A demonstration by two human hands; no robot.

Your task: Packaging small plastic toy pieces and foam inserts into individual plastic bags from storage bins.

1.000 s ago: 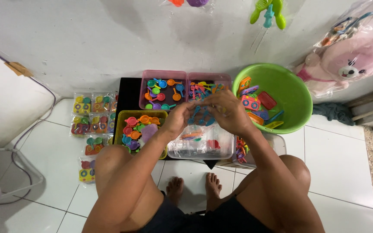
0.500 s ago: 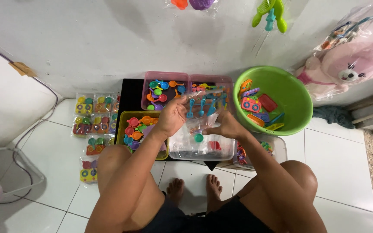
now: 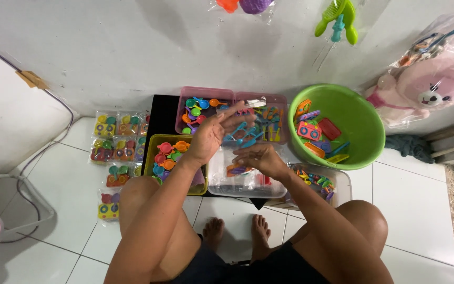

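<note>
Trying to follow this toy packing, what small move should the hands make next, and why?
Probably bring the left hand down to steady the clear bag that the right hand is reaching into. The left hand is raised and open over the bins, seemingly holding nothing, while the right hand sits low at the clear tray, where the bag lies loose with orange pieces inside.

Bright green bowl [image 3: 366, 134] at right holds orange, red, blue and purple toys. Two pink trays [image 3: 206, 94] at centre top carry multicoloured bits, the yellow tray [image 3: 153, 144] below mostly orange and red ones. Pink plush [image 3: 429, 89] upper right, white tiles [image 3: 416, 210].
</note>
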